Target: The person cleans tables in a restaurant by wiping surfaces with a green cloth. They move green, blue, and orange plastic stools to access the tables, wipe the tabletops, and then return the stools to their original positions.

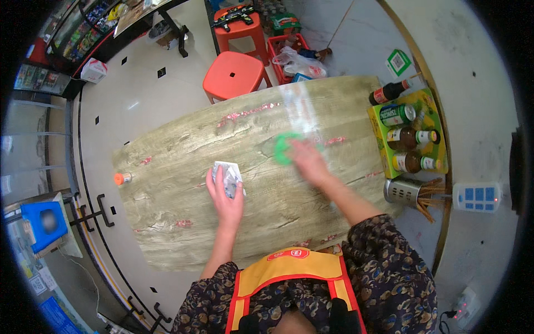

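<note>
My left hand (226,204) rests on the wood-patterned tabletop (267,200), its fingers spread around a small white and silver pack (229,175), perhaps a tissue pack. The hand partly covers the pack. Farther out and to the right, my right hand (311,160) presses on a bright green round pad or cloth (284,147). Motion blur hides its exact kind and the fingers' detail. Beyond this hand, a pale glossy streak runs to the table's far edge. An orange-capped small jar (122,178) lies at the left edge.
At the right, bottles (404,138) and a green can (396,115) lie on a yellow-green carton (436,125), beside a metal chopstick holder (401,191). Beyond the far edge stand red plastic stools (235,73) and a red crate (278,67). A wall (471,125) bounds the right side.
</note>
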`<state>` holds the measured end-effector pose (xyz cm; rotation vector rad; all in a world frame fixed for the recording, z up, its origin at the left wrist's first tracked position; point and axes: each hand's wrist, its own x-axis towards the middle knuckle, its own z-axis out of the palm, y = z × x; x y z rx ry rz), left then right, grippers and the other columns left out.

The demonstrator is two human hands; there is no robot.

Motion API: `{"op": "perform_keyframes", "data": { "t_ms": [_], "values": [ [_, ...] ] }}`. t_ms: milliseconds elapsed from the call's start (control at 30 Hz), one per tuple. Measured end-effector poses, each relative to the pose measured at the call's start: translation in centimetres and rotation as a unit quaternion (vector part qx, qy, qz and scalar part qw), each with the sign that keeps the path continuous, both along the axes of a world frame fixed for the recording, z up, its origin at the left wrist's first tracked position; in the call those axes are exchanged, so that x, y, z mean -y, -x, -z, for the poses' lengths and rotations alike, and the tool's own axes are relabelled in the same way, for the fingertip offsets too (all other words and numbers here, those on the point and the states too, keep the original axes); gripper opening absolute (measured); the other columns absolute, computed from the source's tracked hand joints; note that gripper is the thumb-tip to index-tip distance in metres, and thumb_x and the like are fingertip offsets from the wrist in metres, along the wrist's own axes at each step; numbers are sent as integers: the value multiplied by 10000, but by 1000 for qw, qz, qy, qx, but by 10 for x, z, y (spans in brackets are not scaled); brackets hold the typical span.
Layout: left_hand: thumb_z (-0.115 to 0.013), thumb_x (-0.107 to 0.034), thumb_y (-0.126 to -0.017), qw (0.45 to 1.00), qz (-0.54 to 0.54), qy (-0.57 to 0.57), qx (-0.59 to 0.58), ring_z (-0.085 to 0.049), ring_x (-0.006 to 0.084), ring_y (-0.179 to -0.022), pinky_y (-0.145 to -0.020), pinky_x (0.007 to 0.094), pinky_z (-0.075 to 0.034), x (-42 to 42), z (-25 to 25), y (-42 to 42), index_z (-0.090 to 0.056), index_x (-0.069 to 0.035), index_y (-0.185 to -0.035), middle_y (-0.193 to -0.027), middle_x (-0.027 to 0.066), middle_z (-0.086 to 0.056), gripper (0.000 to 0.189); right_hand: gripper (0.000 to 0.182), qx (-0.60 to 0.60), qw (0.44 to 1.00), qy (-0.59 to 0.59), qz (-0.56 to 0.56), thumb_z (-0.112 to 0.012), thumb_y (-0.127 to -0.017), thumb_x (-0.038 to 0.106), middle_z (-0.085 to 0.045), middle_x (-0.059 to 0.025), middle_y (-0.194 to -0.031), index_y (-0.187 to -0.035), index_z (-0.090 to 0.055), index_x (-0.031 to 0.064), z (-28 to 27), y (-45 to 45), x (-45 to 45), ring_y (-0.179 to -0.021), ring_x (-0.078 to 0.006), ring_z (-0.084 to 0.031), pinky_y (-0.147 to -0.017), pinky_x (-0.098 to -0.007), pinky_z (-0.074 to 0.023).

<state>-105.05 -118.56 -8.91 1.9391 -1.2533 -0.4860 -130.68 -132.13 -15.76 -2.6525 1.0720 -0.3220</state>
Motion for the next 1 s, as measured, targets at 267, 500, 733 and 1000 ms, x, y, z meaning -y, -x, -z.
{"op": "perform_keyframes", "data": {
  "t_ms": [267, 500, 733, 1000],
  "values": [
    [-726, -118, -838, 997, 73, -32, 8, -398, 436, -1336, -1095, 462, -368, 3, -1, 20, -423, -65, -1438, -1499, 256, -283, 674, 467, -56, 892, 5, 448, -539, -900, 112, -511, -168, -1422, -1361, -522, 35, 22, 75, 2, -1311, -378, -455, -1093, -486, -359],
    [-747, -165, -820, 974, 226, 13, -2, -405, 472, -1316, -1078, 481, -388, 59, -8, 150, -419, -42, -1423, -1472, 296, -302, 697, 459, 51, 995, -78, 27, -593, -821, 82, -493, -118, -1457, -1276, -596, 135, -4, 75, -180, -1378, -269, -439, -1152, -537, -303],
    [-773, -336, -814, 950, 299, -49, -82, -265, 492, -1410, -1139, 502, -312, 98, -24, 287, -338, -49, -1478, -1505, 348, -237, 843, 592, -33, 927, -25, 374, -547, -796, -47, -403, -163, -1515, -1372, -516, 88, -24, 233, -193, -1388, -343, -392, -1154, -560, -269],
    [-693, -285, -883, 970, 238, -40, 11, -328, 444, -1394, -1139, 469, -324, 7, -1, 169, -368, -24, -1458, -1513, 288, -295, 709, 555, -12, 984, -68, 162, -560, -798, 32, -387, -216, -1514, -1352, -525, 39, -14, 142, -271, -1385, -371, -394, -1150, -563, -260]
  ]
}}
